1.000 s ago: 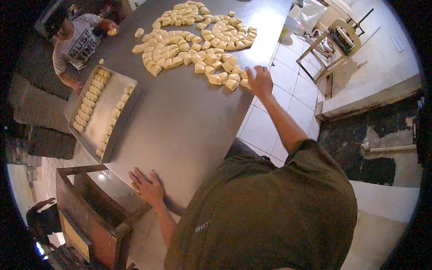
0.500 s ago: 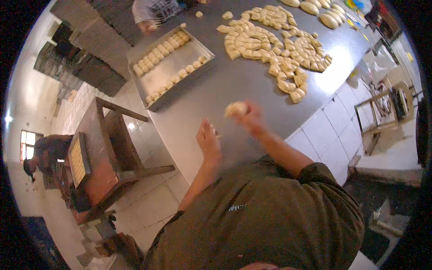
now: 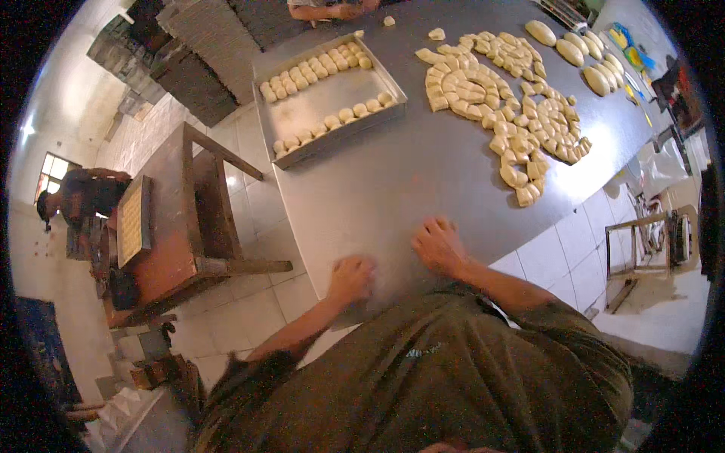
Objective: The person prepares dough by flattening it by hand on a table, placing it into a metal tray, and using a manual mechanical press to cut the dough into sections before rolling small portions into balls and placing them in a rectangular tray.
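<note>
My left hand (image 3: 351, 278) is down at the near edge of the metal table (image 3: 362, 189), its fingers curled in and slightly smeared. My right hand (image 3: 439, 247) rests on the table a little farther right, fingers bent over and closed. Whatever lies under or inside either hand is hidden. Ahead and to the left stands a metal tray (image 3: 306, 115) with a double row of dough balls (image 3: 313, 69) along its far side and a single row along its near side. Cut dough pieces (image 3: 461, 87) spread in coiled bands ahead and to the right.
Several smooth dough loaves (image 3: 570, 51) lie at the far right of the table. Across the table show another person's hands (image 3: 349, 10), near two loose dough pieces. At left, a wooden table (image 3: 170, 204) bears a filled tray (image 3: 134, 221); another person (image 3: 75, 196) stands beyond it.
Both hands came down onto the table near its edge. The dough piece that showed in my right hand is now out of sight. The view shifted, so the tray and dough appear farther right.
</note>
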Tool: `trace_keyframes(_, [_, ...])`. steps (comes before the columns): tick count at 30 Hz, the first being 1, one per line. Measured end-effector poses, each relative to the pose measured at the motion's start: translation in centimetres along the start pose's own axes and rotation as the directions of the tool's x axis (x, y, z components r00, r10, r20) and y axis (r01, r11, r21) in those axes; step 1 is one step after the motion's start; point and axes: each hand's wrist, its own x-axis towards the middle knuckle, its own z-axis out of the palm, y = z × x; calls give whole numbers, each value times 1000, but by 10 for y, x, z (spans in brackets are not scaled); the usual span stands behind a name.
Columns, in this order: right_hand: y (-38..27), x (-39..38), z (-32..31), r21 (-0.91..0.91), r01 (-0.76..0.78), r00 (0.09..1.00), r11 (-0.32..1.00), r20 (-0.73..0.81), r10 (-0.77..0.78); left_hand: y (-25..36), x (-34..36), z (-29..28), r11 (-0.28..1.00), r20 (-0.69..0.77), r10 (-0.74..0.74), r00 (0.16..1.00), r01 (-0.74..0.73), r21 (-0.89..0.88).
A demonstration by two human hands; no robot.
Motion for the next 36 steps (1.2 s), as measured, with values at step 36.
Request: trace_keyframes(36, [129,30,10,-67,-263,955,962,-157,250,-73,72,-38,937,-42,-335,941,338,94])
